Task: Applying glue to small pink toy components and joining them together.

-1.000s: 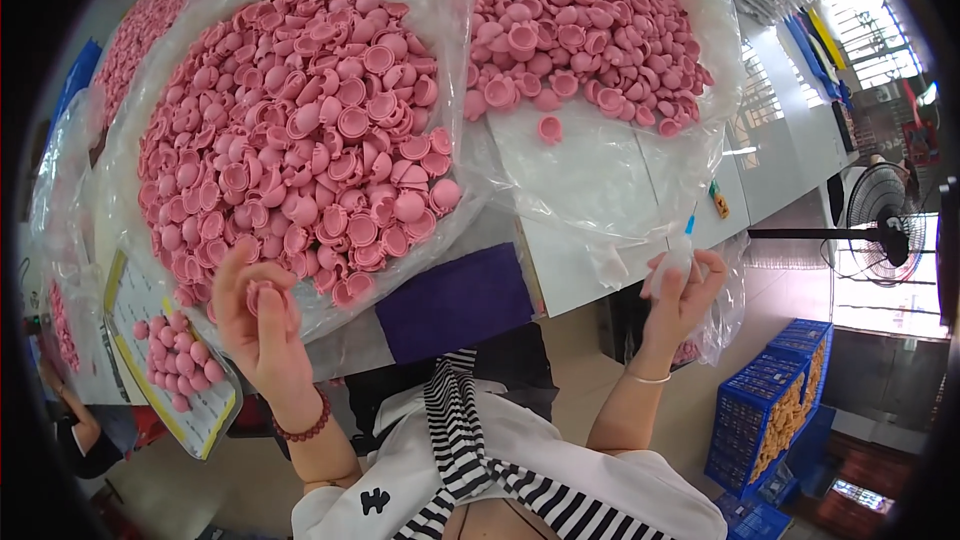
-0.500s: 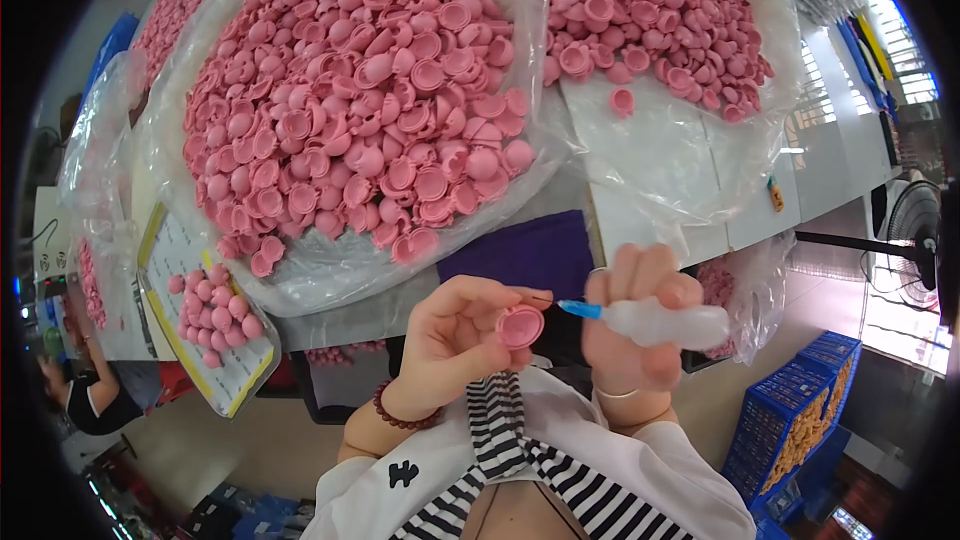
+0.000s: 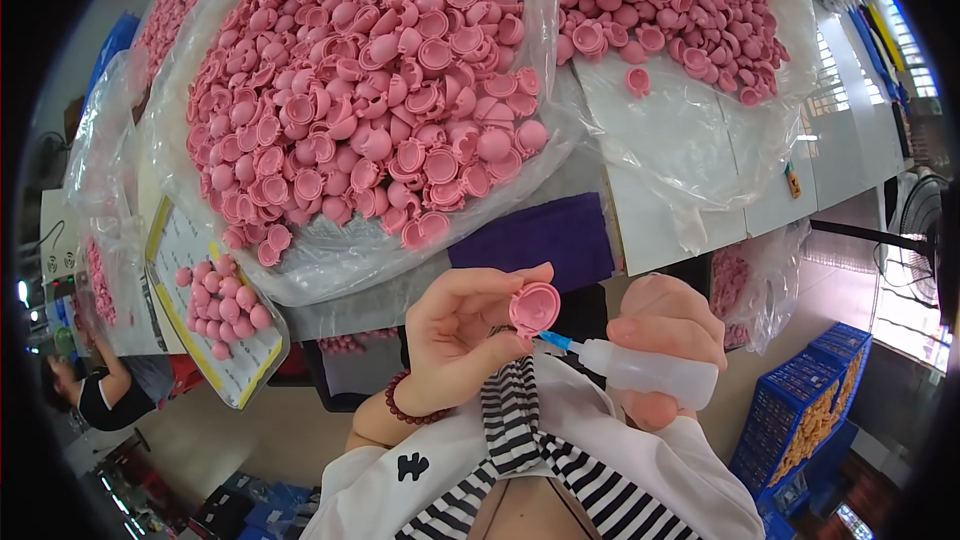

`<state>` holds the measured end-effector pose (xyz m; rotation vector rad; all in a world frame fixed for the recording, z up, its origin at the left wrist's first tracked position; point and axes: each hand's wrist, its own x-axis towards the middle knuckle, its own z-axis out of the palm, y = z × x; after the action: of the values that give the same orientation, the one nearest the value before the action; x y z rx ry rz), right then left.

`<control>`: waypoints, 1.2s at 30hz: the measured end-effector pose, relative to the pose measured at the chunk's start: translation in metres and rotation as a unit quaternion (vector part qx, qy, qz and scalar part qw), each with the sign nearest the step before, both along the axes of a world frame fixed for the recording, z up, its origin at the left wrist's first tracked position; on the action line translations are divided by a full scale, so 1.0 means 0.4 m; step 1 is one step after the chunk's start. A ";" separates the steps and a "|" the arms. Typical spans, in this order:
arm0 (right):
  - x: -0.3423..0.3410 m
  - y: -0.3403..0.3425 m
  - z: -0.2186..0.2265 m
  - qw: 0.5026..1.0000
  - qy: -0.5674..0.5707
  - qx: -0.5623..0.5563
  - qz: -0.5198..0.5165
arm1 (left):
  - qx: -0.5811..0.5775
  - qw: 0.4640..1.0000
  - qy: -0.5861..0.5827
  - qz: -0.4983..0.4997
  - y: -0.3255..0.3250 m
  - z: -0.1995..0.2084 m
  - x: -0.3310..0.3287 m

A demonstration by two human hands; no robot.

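Observation:
My left hand (image 3: 465, 338) pinches a pink half-shell cup (image 3: 534, 309) between thumb and fingertips, its hollow side facing up. In my right hand (image 3: 672, 345) is a squeeze bottle (image 3: 645, 370), whitish and translucent, with a blue tip (image 3: 557, 341) directed at the cup's lower edge. Tip and cup rim appear to meet or nearly so. Beyond my hands, a large heap of pink half-shells (image 3: 370, 130) lies on clear plastic sheeting. Left of my left hand, several joined pink balls (image 3: 222, 305) rest on a yellow-edged tray (image 3: 265, 360).
A purple cloth (image 3: 535, 243) lies at the table's near edge. A second pink heap (image 3: 680, 0) spreads at the far right, with one loose shell (image 3: 637, 82) before it. Blue crates (image 3: 800, 410) and a fan (image 3: 925, 210) stand to the right. Another person (image 3: 100, 385) works at far left.
My right hand has turned and lowered the bottle, bringing its blue tip to the cup's lower edge. My left hand has tilted the cup, moving it slightly up and right.

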<state>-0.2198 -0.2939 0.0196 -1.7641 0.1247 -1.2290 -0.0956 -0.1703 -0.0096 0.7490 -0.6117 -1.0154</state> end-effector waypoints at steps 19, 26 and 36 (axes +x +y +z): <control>0.010 0.005 -0.002 0.999 0.011 -0.034 -0.025 | 0.003 1.000 -0.006 -0.008 0.006 0.005 -0.001; 0.008 0.004 -0.002 0.997 0.034 -0.031 -0.065 | -0.003 1.000 -0.014 -0.008 0.004 0.008 0.000; 0.007 0.014 0.005 0.996 0.065 -0.024 -0.064 | 0.010 0.981 -0.166 0.095 0.003 0.017 -0.004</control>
<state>-0.2169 -0.2883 0.0216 -1.9031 0.2908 -1.2154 -0.0974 -0.1692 -0.0030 0.9865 -0.8011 -0.7270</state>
